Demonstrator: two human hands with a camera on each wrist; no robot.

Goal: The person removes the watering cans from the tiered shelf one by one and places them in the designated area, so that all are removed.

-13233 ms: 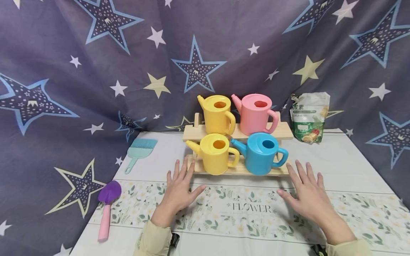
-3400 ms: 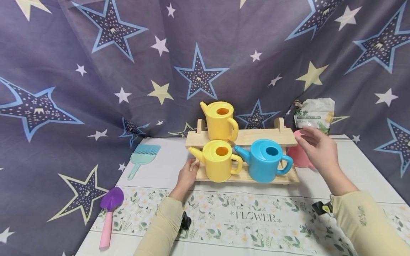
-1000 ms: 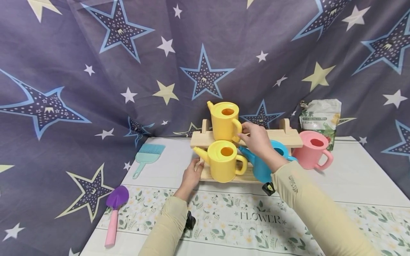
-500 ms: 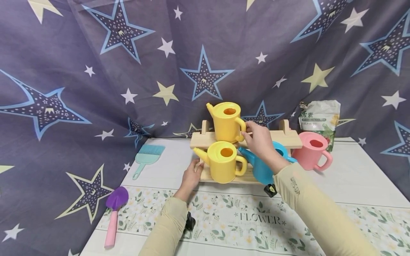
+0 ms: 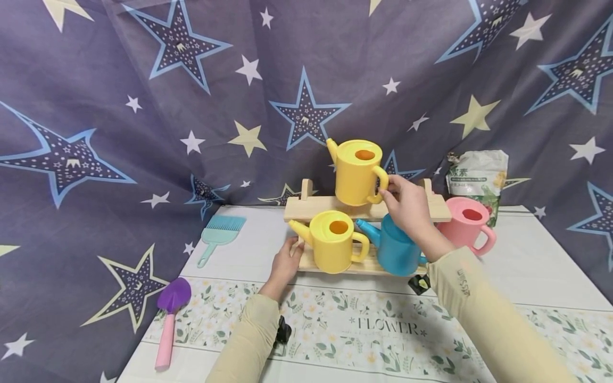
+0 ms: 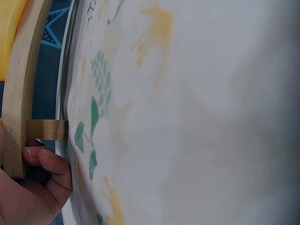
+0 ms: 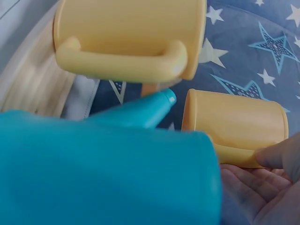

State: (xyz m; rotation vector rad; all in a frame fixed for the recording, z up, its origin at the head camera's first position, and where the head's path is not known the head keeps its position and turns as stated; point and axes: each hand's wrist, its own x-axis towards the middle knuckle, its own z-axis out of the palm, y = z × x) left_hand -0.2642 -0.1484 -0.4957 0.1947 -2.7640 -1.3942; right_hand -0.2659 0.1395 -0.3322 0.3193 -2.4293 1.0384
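Note:
My right hand (image 5: 409, 207) pinches the handle of a yellow watering can (image 5: 356, 173), which hangs just over the upper board of a two-tier wooden shelf (image 5: 318, 208). The right wrist view shows the thumb and fingers on that yellow handle. My left hand (image 5: 284, 264) grips the left end of the lower board; in the left wrist view its fingers (image 6: 54, 164) curl round the wood. On the lower board stand another yellow watering can (image 5: 330, 247) and a blue watering can (image 5: 397, 250), whose top and handle are partly hidden by my right hand and wrist.
A pink watering can (image 5: 462, 226) stands on the table right of the shelf, before a white-and-green pouch (image 5: 479, 173). At the left lie a teal dustpan-like tool (image 5: 220, 232) and a purple trowel with a pink handle (image 5: 167, 330). A star-print curtain (image 5: 239, 96) hangs behind.
The pink watering can went from the upper board to the table at right. My left hand took hold of the shelf. My right hand gripped the upper yellow watering can and moved it right and up.

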